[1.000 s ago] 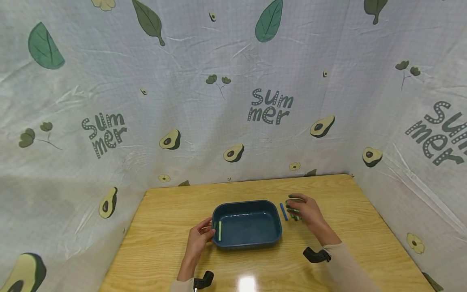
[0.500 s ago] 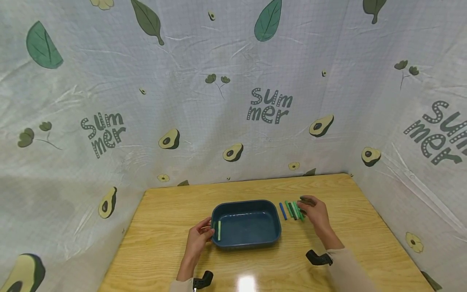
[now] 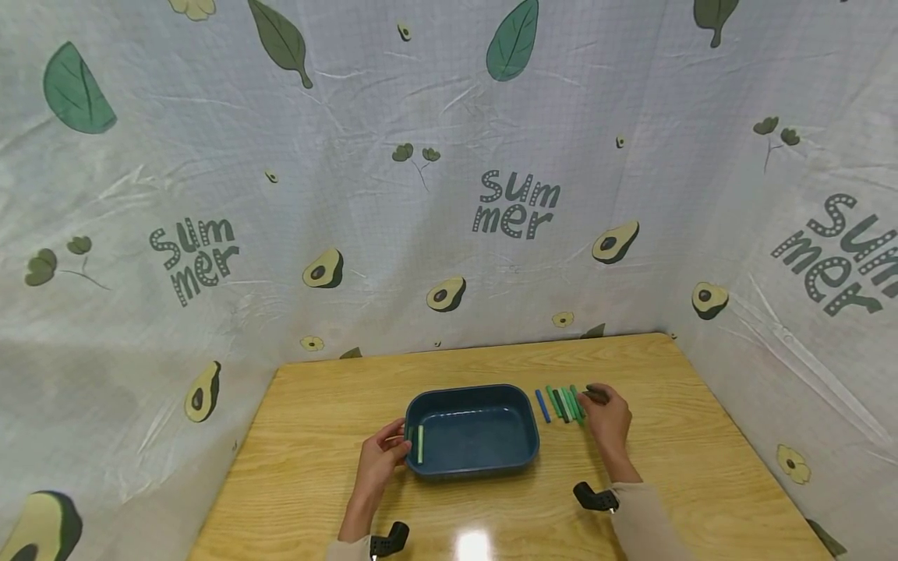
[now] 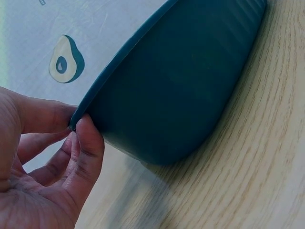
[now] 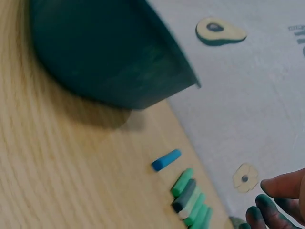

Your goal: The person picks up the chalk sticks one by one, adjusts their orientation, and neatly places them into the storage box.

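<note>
Several chalk sticks (image 3: 563,404) lie just beside the right hand (image 3: 607,421).

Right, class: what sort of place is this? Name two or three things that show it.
Probably a makeshift tabletop set for filming rather than a lived-in room. An avocado-and-"Summer" printed cloth is hung around the wooden table on three sides, and the table bears only a blue tub and a row of coloured sticks.
</note>
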`<act>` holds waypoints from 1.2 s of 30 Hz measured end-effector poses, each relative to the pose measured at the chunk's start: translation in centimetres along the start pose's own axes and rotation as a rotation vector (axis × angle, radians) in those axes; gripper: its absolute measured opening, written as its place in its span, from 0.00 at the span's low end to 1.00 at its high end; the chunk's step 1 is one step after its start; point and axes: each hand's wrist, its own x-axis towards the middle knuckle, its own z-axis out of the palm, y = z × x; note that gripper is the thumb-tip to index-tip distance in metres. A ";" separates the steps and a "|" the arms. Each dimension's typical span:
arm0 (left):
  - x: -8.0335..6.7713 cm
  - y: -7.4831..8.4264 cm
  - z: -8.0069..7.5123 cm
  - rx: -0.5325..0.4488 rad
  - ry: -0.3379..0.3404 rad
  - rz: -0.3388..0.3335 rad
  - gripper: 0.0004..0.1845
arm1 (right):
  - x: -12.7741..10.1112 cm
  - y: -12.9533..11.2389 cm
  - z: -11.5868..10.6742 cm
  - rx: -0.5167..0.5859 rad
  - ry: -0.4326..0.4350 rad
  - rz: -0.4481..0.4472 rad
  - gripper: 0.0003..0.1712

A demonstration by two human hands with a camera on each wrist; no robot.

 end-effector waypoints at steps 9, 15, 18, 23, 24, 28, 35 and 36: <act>0.0 -0.1 0.1 0.006 0.006 -0.006 0.26 | -0.1 1.4 0.9 0.000 0.076 0.007 0.18; 0.0 -0.1 0.1 0.005 0.004 -0.005 0.26 | 0.1 2.3 1.2 -0.004 0.075 0.034 0.18; 0.0 -0.1 0.1 0.003 0.005 -0.005 0.26 | 0.3 2.7 1.4 -0.022 0.079 0.047 0.18; 0.0 -0.1 0.1 -0.002 0.009 -0.009 0.26 | 0.5 3.0 1.9 -0.051 0.109 0.045 0.17; 0.0 -0.1 0.1 -0.003 0.009 -0.009 0.26 | 0.5 3.0 2.0 -0.057 0.116 0.042 0.17; -0.1 0.0 0.1 -0.006 0.008 -0.007 0.26 | 0.4 3.0 2.4 -0.079 0.137 0.023 0.17; 0.0 -0.2 0.1 -0.017 -0.005 -0.016 0.26 | 0.2 2.8 2.9 -0.104 0.173 0.035 0.16; 0.0 -0.3 0.1 -0.017 -0.005 -0.017 0.27 | 0.2 2.7 3.0 -0.103 0.175 0.039 0.15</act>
